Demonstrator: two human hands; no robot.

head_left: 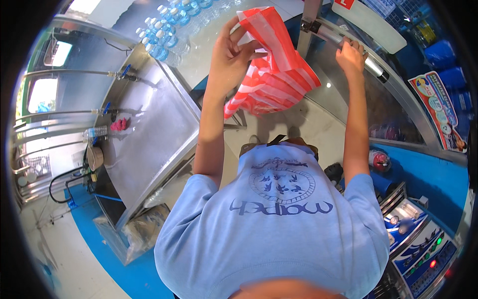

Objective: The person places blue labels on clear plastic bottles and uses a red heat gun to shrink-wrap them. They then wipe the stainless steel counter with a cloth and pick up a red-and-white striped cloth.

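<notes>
My left hand (231,52) is raised in front of me and grips the top of a red-and-white striped plastic bag (274,74), which hangs open below it. My right hand (351,55) is stretched out to the right and is closed around a metal bar handle (371,65) on a glass-fronted door. The bag hangs between my two arms, above the pale floor. My light blue shirt fills the lower middle of the view.
A long steel counter (149,129) with taps and a small pink cloth (118,124) runs along my left. Packs of water bottles (172,27) lie at the far end. A blue machine with dials and lights (423,244) stands at my lower right.
</notes>
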